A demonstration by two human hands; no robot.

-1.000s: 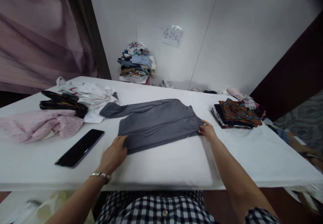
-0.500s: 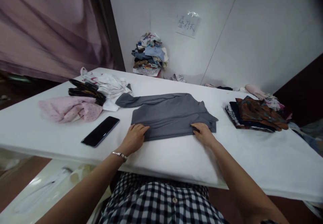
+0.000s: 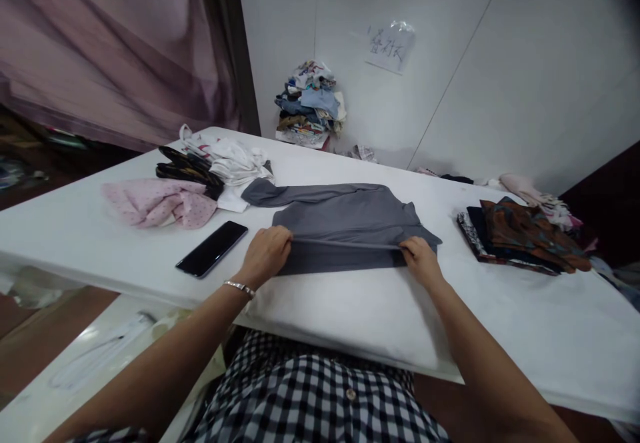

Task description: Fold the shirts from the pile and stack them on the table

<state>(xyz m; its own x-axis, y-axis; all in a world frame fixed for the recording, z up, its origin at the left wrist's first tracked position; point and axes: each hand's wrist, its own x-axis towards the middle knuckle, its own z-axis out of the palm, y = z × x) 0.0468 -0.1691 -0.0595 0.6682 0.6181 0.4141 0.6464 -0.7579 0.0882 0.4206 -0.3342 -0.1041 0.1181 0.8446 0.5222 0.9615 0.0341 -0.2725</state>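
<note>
Grey shirt (image 3: 345, 220) lies on the white desk (image 3: 350, 310) in front of the person, its long axis running left to right, with one sleeve trailing out to the left and the collar end pointing right. Each hand has its grip pinched on the shirt's near edge: the left hand (image 3: 265, 253) at the left end, the right hand (image 3: 421, 260) at the right end, the edge pulled taut and lifted slightly between them. Just left of the shirt lies a black phone (image 3: 213, 248); beyond it, a pink garment (image 3: 157, 202) and a white heap (image 3: 227, 162). Right of the shirt sits a folded patterned stack (image 3: 520, 233). Behind the shirt, against the wall, stands a clothes pile (image 3: 311, 103).
</note>
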